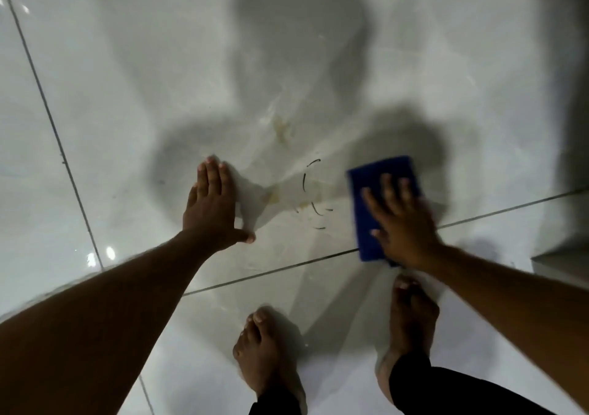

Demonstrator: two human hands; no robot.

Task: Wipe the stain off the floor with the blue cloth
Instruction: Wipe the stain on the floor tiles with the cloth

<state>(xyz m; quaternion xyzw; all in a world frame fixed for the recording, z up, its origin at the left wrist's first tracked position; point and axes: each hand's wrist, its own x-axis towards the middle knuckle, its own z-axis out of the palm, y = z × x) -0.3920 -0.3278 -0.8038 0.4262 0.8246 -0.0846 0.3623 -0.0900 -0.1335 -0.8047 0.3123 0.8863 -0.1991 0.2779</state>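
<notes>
A folded blue cloth [376, 188] lies flat on the glossy white tile floor [127, 95]. My right hand [403, 223] presses down on it with fingers spread, and is blurred. Left of the cloth are yellowish stains [282, 129] and smaller patches [272, 195], with thin dark curved marks [310, 188] between them and the cloth. My left hand [212, 202] rests flat on the tile to the left of the stains, fingers together, holding nothing.
My two bare feet [269, 354] stand on the near tile below the hands. Dark grout lines [47, 111] cross the floor. A grey step or ledge [561, 258] rises at the right edge. My shadow covers the middle of the floor.
</notes>
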